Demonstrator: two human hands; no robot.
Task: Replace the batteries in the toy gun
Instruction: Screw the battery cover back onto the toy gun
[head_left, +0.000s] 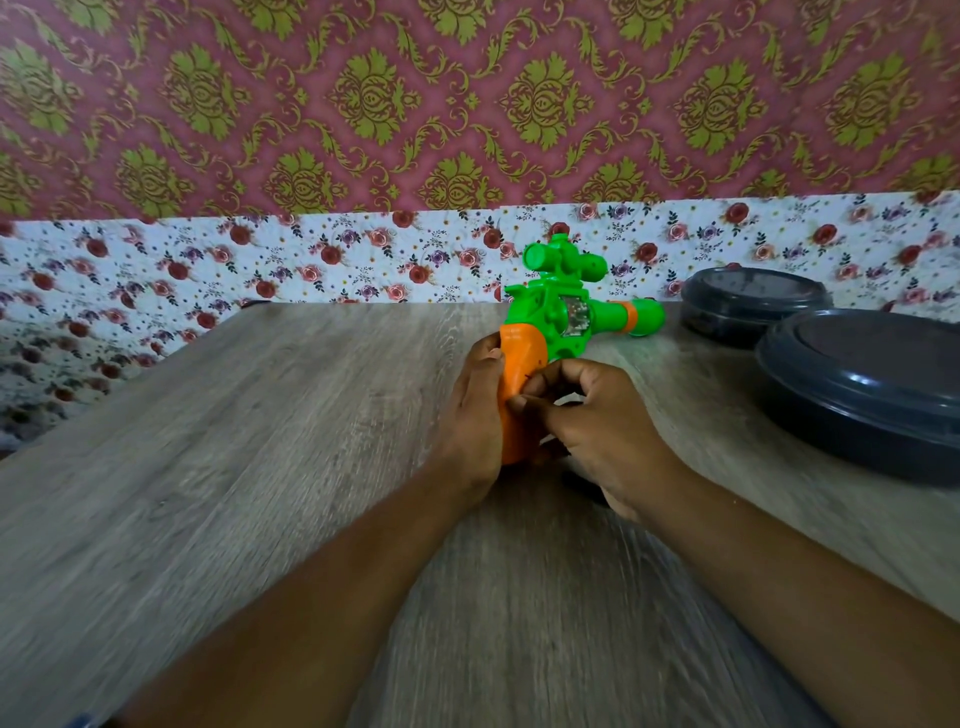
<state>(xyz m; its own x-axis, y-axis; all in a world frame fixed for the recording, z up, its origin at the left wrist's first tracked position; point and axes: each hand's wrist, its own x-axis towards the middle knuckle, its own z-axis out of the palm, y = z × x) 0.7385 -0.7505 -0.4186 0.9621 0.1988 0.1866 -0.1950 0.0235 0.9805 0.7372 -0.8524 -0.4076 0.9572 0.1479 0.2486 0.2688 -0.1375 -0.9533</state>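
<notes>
A green toy gun (563, 312) with an orange grip (519, 358) lies on the wooden table (260, 441), its barrel pointing right and its scope on the far side. My left hand (475, 410) wraps the left side of the orange grip. My right hand (592, 415) has its fingers curled and pinching at the grip's right side, thumb and fingertips against the plastic. Whether the fingers hold something small is hidden. A dark object (584, 486) peeks out under my right palm. No batteries show.
Two dark round lidded containers stand at the right, one near (872, 395) and one farther back (753, 306) by the floral wall. The table's far edge meets the wall just beyond the gun.
</notes>
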